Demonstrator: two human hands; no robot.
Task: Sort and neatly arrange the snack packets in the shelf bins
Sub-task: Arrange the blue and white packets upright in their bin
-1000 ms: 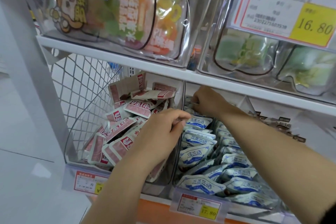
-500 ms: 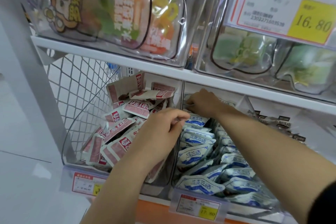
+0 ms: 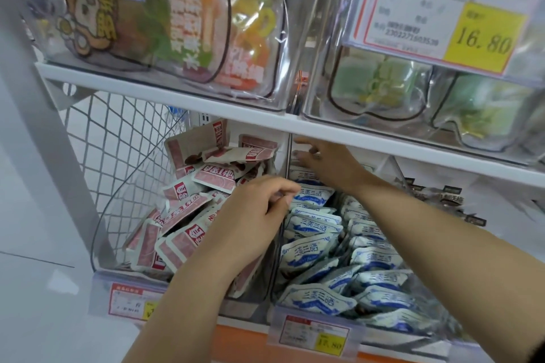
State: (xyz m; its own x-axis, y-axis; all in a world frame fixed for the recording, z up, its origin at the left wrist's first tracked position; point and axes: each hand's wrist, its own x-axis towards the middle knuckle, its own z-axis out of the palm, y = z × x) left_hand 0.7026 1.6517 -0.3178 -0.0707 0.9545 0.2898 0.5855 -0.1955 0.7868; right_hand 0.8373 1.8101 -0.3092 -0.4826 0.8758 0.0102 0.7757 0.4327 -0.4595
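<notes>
A white shelf board [image 3: 383,143] runs across the view, with a white wire mesh panel [image 3: 118,141] closing its left end and pale floor tiles [image 3: 29,274] beyond it. Under the board two clear plastic bins stand side by side. The left bin [image 3: 101,224] holds a loose heap of glossy red-and-white packets [image 3: 182,242], flat and rectangular, lying at all angles. The right bin [image 3: 407,337] holds puffy blue-and-white packets [image 3: 312,250], overlapped in rough rows. The hands are apart. The left hand [image 3: 253,215] hovers over the wall between the bins, fingers curled towards the thumb; it may be pinching that thin wall, but I cannot tell what, if anything, it holds. The right hand [image 3: 327,162] reaches to the back of the right bin with fingers straight and spread, blurred, its tips partly under the board. A small price tag [image 3: 315,336] is clipped to each bin front, its print too soft to read. Above, larger clear bins show big cartoon-printed pouches [image 3: 206,23], cut off by the top edge. Dark packets [image 3: 436,194] lie further right, hard to make out.
</notes>
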